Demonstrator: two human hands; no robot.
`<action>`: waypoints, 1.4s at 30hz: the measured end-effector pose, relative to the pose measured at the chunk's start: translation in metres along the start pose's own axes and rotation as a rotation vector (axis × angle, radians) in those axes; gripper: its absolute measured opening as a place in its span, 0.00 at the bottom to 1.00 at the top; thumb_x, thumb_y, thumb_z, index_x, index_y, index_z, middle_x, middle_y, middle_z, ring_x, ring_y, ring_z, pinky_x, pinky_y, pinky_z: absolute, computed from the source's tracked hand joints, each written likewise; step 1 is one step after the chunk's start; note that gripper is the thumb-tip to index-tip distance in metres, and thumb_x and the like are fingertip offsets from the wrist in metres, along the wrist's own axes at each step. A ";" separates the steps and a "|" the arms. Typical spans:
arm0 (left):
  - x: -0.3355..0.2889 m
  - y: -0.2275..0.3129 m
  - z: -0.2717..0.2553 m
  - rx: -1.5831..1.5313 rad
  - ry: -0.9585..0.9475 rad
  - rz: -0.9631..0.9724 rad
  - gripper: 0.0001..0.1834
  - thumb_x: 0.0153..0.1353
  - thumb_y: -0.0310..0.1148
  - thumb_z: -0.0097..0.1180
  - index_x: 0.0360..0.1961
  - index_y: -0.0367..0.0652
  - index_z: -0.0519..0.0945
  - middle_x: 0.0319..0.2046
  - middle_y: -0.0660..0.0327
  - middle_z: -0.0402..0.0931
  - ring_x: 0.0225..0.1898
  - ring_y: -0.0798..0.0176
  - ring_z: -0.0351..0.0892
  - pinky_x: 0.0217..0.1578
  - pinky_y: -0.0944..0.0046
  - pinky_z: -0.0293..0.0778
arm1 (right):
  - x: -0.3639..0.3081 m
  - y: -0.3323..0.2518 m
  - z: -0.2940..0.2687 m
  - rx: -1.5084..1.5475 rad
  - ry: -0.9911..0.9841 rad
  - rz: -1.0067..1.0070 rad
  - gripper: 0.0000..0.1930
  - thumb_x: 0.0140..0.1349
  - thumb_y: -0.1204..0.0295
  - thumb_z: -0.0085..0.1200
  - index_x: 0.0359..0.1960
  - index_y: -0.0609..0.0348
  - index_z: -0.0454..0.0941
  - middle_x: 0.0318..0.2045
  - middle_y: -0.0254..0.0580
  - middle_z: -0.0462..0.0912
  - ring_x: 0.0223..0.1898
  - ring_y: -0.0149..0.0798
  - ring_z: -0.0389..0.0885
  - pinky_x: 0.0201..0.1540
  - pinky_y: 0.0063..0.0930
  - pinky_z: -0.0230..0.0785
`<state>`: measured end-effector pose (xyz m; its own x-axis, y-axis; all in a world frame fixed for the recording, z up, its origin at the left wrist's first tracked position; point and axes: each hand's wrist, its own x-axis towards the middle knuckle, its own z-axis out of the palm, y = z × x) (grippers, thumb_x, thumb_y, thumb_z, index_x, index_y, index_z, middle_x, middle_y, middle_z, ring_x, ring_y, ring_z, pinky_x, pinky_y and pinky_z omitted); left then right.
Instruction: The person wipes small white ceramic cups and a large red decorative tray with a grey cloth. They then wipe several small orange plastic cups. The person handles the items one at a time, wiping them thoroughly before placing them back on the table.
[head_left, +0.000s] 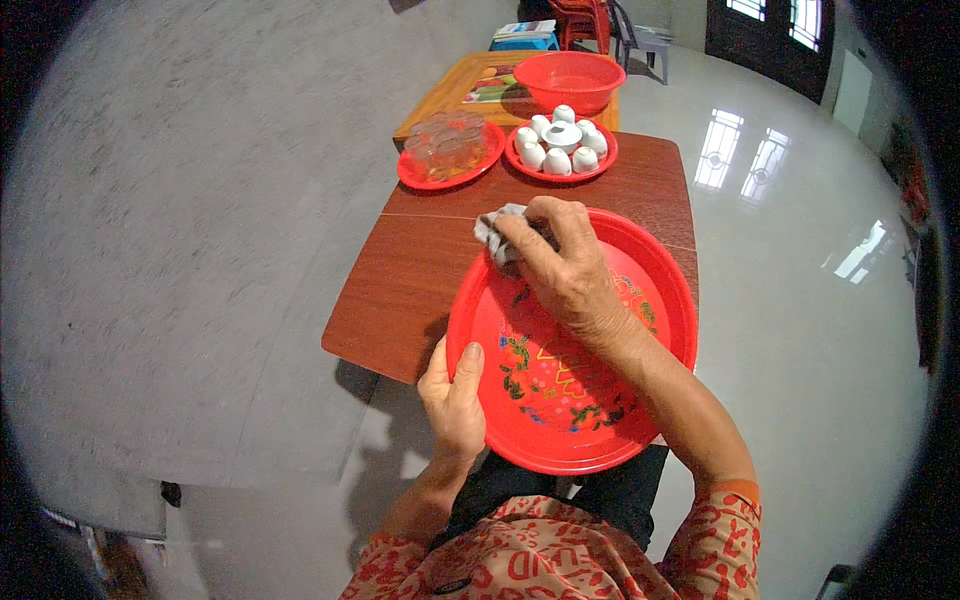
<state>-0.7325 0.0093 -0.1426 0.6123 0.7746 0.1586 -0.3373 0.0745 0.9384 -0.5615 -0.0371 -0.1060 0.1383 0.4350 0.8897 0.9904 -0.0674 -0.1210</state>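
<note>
One round red tray [545, 430] is over the near end of the table [400, 300]; the left hand [455, 405] grips its left rim, the right hand [565, 265] pinches gray cloth [493, 238] at its far-left rim.

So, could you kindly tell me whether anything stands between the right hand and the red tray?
Only the grey cloth, bunched in the right hand at the far-left rim of the red tray; nothing else visible intervenes.
</note>
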 end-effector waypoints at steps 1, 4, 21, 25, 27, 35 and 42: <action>0.000 -0.001 0.000 0.001 0.001 -0.003 0.17 0.65 0.30 0.46 0.51 0.31 0.72 0.44 0.59 0.75 0.43 0.70 0.73 0.47 0.67 0.68 | -0.001 0.005 0.000 -0.027 -0.002 0.016 0.17 0.50 0.74 0.54 0.44 0.56 0.75 0.37 0.43 0.69 0.37 0.42 0.71 0.39 0.34 0.69; 0.001 -0.002 0.001 -0.010 0.012 0.015 0.16 0.65 0.30 0.47 0.51 0.31 0.72 0.44 0.59 0.75 0.43 0.70 0.73 0.47 0.67 0.68 | -0.006 0.019 -0.001 -0.102 0.028 0.042 0.17 0.50 0.74 0.54 0.45 0.54 0.75 0.37 0.42 0.69 0.37 0.42 0.71 0.39 0.34 0.69; 0.011 0.014 -0.002 0.075 0.090 0.174 0.16 0.66 0.32 0.46 0.50 0.32 0.71 0.43 0.59 0.75 0.42 0.69 0.73 0.45 0.66 0.71 | -0.035 0.046 -0.069 -0.337 -0.102 -0.187 0.18 0.48 0.75 0.53 0.45 0.59 0.74 0.44 0.44 0.72 0.42 0.44 0.72 0.44 0.32 0.72; 0.010 0.014 0.002 -0.007 0.109 0.174 0.16 0.66 0.32 0.46 0.50 0.32 0.71 0.44 0.59 0.75 0.42 0.69 0.73 0.45 0.66 0.70 | -0.054 0.045 -0.069 -0.423 -0.192 -0.112 0.16 0.48 0.74 0.52 0.41 0.63 0.75 0.42 0.46 0.71 0.43 0.44 0.72 0.43 0.33 0.72; 0.010 0.018 0.003 -0.010 0.117 0.164 0.16 0.67 0.32 0.45 0.50 0.32 0.71 0.44 0.58 0.75 0.43 0.69 0.73 0.46 0.66 0.70 | -0.066 0.038 -0.072 -0.431 -0.261 -0.047 0.15 0.47 0.74 0.52 0.39 0.64 0.74 0.39 0.47 0.70 0.40 0.44 0.71 0.39 0.32 0.71; 0.014 0.014 -0.001 -0.071 0.134 0.171 0.17 0.67 0.33 0.45 0.52 0.32 0.70 0.47 0.57 0.74 0.45 0.67 0.73 0.47 0.66 0.70 | -0.097 -0.011 -0.083 -0.292 -0.486 0.137 0.07 0.46 0.74 0.51 0.27 0.65 0.72 0.29 0.46 0.67 0.33 0.43 0.69 0.31 0.34 0.66; 0.012 0.011 0.001 -0.088 0.127 0.174 0.18 0.67 0.34 0.45 0.53 0.33 0.70 0.48 0.57 0.74 0.46 0.67 0.73 0.48 0.65 0.69 | -0.095 -0.045 -0.083 -0.038 -0.694 0.137 0.06 0.42 0.73 0.54 0.22 0.61 0.75 0.29 0.43 0.70 0.33 0.43 0.70 0.32 0.34 0.68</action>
<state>-0.7279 0.0189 -0.1299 0.4464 0.8530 0.2704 -0.4942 -0.0169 0.8692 -0.6195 -0.1498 -0.1484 0.2471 0.8914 0.3800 0.9645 -0.1885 -0.1850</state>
